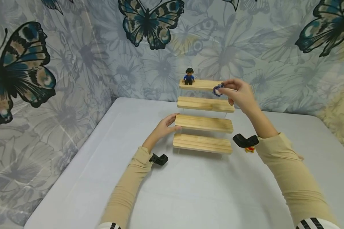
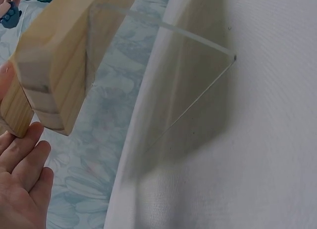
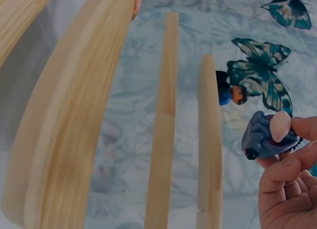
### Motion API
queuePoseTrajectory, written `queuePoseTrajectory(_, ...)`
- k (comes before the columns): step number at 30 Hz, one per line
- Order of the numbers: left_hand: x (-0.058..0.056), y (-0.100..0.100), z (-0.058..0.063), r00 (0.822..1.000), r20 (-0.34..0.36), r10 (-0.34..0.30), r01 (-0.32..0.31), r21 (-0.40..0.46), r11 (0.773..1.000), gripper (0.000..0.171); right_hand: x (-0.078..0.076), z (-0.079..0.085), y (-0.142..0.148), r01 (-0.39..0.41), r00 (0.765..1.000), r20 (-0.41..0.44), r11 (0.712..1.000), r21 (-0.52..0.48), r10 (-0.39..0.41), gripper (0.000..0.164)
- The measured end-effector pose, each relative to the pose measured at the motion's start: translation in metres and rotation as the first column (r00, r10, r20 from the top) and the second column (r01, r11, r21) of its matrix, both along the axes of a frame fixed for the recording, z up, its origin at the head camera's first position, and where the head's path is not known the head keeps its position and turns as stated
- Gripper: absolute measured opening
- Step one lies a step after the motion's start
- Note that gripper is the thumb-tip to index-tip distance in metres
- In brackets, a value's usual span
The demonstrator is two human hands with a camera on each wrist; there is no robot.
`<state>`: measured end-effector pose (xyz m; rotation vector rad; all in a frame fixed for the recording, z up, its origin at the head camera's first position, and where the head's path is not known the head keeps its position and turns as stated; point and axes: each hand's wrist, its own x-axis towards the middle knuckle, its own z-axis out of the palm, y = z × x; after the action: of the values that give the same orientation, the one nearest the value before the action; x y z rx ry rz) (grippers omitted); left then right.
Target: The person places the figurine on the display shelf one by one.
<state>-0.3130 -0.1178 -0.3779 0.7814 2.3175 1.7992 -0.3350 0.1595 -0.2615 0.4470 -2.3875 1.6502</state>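
A tiered display stand has wooden shelves on clear supports; its top shelf (image 1: 201, 84) carries a toy figure in blue and black (image 1: 188, 77) at the left end. My right hand (image 1: 240, 94) pinches a small blue-purple toy (image 3: 262, 137) with a pale oval part, just in front of the top shelf's right end. In the right wrist view the toy is held between thumb and fingers, apart from the wood. My left hand (image 1: 164, 126) grips the left end of the third shelf down (image 1: 204, 123), thumb in front and fingers behind.
A red and yellow toy (image 1: 249, 149) lies on the white-covered table (image 1: 189, 190) right of the stand, partly hidden by the black right wrist camera (image 1: 245, 140). The lowest shelf (image 1: 202, 143) faces me. Behind hangs a butterfly-print cloth (image 1: 163, 66).
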Motion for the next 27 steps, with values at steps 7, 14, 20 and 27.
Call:
queuePoseTrajectory(7, -0.019, -0.004, -0.022, 1.000, -0.001, 0.025, -0.025, 0.012, 1.000, 0.065, -0.008, 0.002, -0.008, -0.002, 1.000, 0.005, 1.000, 0.013, 0.002, 0.036)
queuePoseTrajectory(14, -0.021, 0.000, -0.029, 0.999, 0.002, 0.040, -0.041, 0.033, 0.999, 0.064, -0.014, 0.004, -0.010, 0.017, 1.000, 0.004, 0.999, 0.043, -0.017, 0.032)
queuePoseTrajectory(20, -0.011, 0.003, -0.018, 0.999, 0.037, 0.023, -0.024, 0.039, 0.999, 0.065, -0.018, 0.007, -0.011, 0.012, 1.000, 0.009, 0.999, 0.049, -0.013, 0.030)
queuePoseTrajectory(27, 0.000, 0.001, 0.000, 0.999, 0.031, 0.029, -0.028, -0.036, 0.999, 0.064, -0.024, 0.008, -0.016, 0.015, 1.000, 0.013, 1.000, 0.018, -0.015, 0.036)
